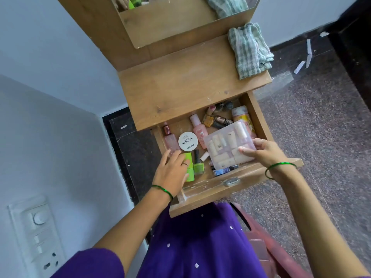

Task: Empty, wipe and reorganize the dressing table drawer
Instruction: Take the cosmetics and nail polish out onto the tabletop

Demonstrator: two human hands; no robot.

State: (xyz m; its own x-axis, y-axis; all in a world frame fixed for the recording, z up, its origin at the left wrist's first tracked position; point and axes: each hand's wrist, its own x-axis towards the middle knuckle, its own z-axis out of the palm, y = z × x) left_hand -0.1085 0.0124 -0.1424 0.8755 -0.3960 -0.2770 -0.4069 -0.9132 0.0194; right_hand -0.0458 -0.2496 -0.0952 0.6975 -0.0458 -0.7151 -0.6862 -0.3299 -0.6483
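The wooden drawer (218,189) is pulled out and holds many cosmetics. My right hand (265,152) grips the near right corner of a clear plastic box (226,146) full of small pale tubes, tilted over the drawer's right half. My left hand (172,171) rests fingers spread on a lime-green container (189,167) at the drawer's left front, its grip unclear. Beside it lie a green nail polish bottle (198,167), a round white nail polish remover tub (187,141), a pink glass bottle (169,138) and a pink bottle (197,127). Several dark nail polish bottles (218,119) sit at the back.
A checked green-and-white cloth (249,51) lies on the right end of the dressing table top (176,87). A mirror (180,17) stands behind it. A white wall with a switchboard (38,233) is on the left; speckled floor (321,127) on the right. A red plastic seat (267,247) is under me.
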